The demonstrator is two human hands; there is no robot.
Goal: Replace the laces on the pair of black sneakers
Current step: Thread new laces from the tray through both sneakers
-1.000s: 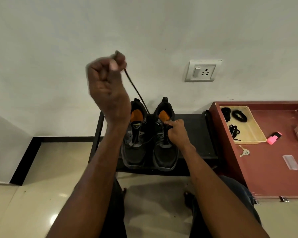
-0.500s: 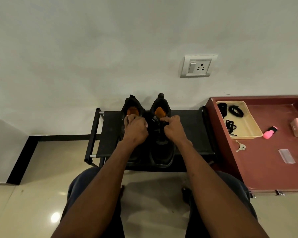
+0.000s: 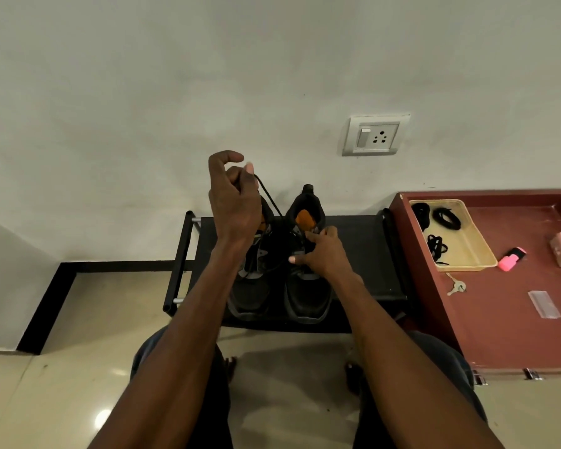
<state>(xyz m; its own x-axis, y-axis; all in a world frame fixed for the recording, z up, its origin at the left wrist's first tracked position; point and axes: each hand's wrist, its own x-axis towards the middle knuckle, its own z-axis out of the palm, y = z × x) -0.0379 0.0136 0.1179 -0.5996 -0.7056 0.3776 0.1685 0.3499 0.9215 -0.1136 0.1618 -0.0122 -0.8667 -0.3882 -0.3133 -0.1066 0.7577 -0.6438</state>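
head view, nearest first: two bare forearms reach forward over glossy beige floor tiles (image 3: 88, 322) to a low black metal-framed shoe rack (image 3: 363, 251) set against the wall. on it stands the pair of black mesh sneakers with grey panels and orange insoles (image 3: 306, 296), side by side, toes toward the person. the right hand (image 3: 324, 254) rests on the right sneaker's tongue area, its grip curled and pinching something dark there, with the thumb stretched toward the left shoe. the left hand (image 3: 234, 202) is raised above the left sneaker, its grip pinching the thin black lace (image 3: 271, 199), which runs taut down between the shoes. to the right, a dark red bench (image 3: 499, 335) carries a shallow cream plastic tray (image 3: 470, 244) with coiled black laces. beyond, a white wall socket plate (image 3: 374, 135).

risk, as i judge it: a hard pull could snag the lace in an eyelet or drag a shoe off the rack if the right hand's hold loosens.

the left hand covers much of the left sneaker; which eyelets the lace passes through, and exactly what the right hand pinches, cannot be made out.
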